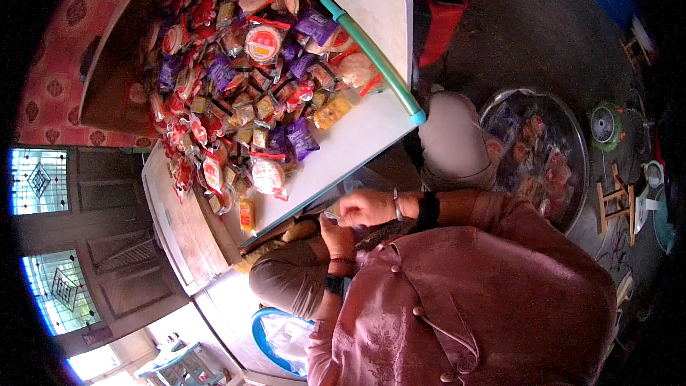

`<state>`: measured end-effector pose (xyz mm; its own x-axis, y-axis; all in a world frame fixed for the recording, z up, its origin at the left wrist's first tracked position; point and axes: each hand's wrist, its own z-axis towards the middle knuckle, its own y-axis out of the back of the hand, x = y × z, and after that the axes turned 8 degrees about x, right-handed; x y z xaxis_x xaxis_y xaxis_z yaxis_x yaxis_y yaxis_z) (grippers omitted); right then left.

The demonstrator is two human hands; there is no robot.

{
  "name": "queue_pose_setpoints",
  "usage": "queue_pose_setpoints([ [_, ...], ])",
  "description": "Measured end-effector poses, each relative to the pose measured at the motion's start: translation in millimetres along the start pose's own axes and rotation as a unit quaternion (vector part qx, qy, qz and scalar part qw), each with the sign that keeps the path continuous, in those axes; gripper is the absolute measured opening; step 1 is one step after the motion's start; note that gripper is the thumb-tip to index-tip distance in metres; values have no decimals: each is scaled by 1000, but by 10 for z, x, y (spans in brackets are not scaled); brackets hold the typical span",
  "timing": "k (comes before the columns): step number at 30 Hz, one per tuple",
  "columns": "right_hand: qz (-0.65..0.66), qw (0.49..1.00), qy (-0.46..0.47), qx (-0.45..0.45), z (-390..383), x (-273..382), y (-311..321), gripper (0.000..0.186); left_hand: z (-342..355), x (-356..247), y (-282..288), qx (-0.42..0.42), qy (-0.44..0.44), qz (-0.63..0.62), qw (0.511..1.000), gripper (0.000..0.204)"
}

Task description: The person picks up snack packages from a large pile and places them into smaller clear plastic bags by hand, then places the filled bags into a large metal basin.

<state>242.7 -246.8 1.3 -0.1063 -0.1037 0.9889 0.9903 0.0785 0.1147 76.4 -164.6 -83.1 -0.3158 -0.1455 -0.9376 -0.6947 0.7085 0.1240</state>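
Observation:
My left hand (338, 238) and my right hand (364, 207) are close together over my lap, just off the table's near edge. Both have their fingers closed in a pinch on a piece of clear plastic (333, 214), which looks like the mouth of a bag; most of it is hidden by the hands. A dark band circles my left wrist, and a bangle and black band are on the right arm. Beyond them lies a large heap of wrapped snacks (243, 93). Near the edge are a yellow packet (247, 214) and a round wrapped cake (268, 175).
The heap rests on a white table (357, 125). A green tube (371, 57) lies along its right side. Right of my knee, a round metal basin (582, 164) holds filled clear bags. A small fan (606, 127) and wooden stool (618, 204) stand farther right; a blue-rimmed tub (259, 336) sits lower left.

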Motion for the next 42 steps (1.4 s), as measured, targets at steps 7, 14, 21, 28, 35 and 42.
queue_pose_setpoints([
  [7, -193, 933, -160, -259, -69, -123, 175, 29, -291, -776, -58, 98, -15, -262, 960, 26],
  [14, -33, 950, -260, -167, -53, -311, 143, 36, -375, -607, 78, 86, -14, -192, 978, 27],
  [21, 96, 952, -242, -161, -58, -321, 104, 47, -351, -401, 83, 46, 87, -325, 941, 33],
  [28, 270, 908, -278, -159, -50, -255, 154, 55, -472, -862, -33, 81, 83, -366, 923, 38],
  [35, 346, 889, -246, -173, -81, -340, 158, 55, -532, -913, 48, 125, 38, -131, 983, 39],
  [42, 320, 888, -287, -165, -65, -75, 201, 61, -474, -656, 83, 74, 3, -158, 985, 36],
])
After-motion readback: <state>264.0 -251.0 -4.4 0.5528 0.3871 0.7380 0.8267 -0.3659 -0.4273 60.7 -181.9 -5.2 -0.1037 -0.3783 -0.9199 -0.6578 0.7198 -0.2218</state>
